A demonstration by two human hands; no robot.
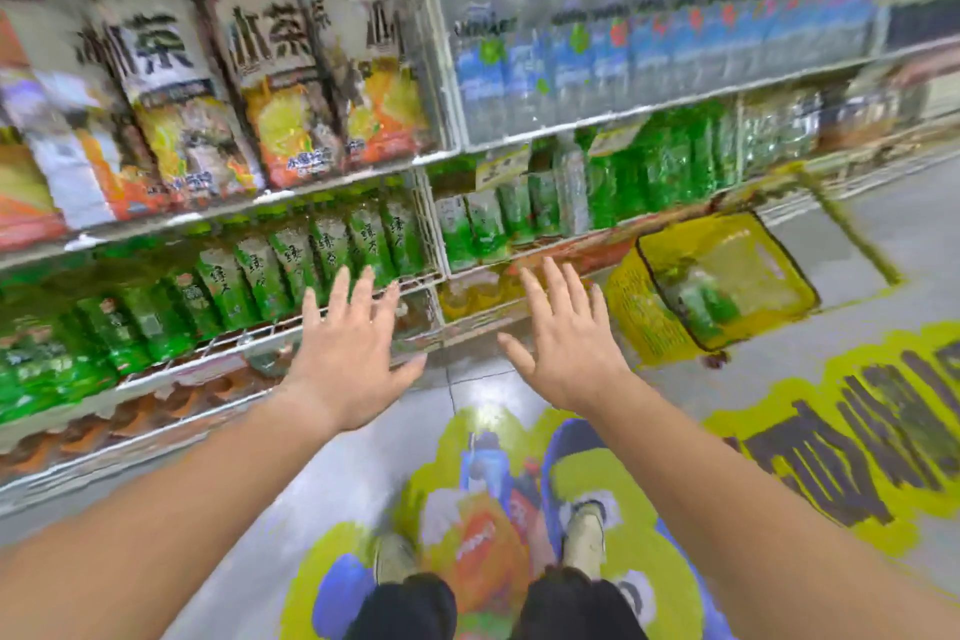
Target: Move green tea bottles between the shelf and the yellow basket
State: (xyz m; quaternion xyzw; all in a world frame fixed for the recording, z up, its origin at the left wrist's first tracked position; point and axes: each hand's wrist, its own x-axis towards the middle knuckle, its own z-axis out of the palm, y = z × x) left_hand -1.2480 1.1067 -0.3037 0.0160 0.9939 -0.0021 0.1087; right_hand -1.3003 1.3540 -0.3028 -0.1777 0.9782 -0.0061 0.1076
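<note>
Shop aisle, grey floor [363, 457]: left hand [345, 353] and right hand [566, 343] raised before shelf [171, 368], grasping nothing.

On both, palms down, fingers straight, spread and released. Fingertips of left hand over the white wire rail, close to a row of green tea bottles [291, 270] standing on the lower tier; contact with the rail impossible to tell. Right hand before the next bay, near more green bottles, left of basket [641, 307]. Yellow basket down on the floor against the shelf foot, apart from both hands, with something green and bottle-like inside, too blurred to name surely. Water bottles [519, 68] one tier up; orange-labelled tea [291, 130] at upper left. Bright sticker [587, 483] and pale shoes [584, 533] below the arms.
</note>
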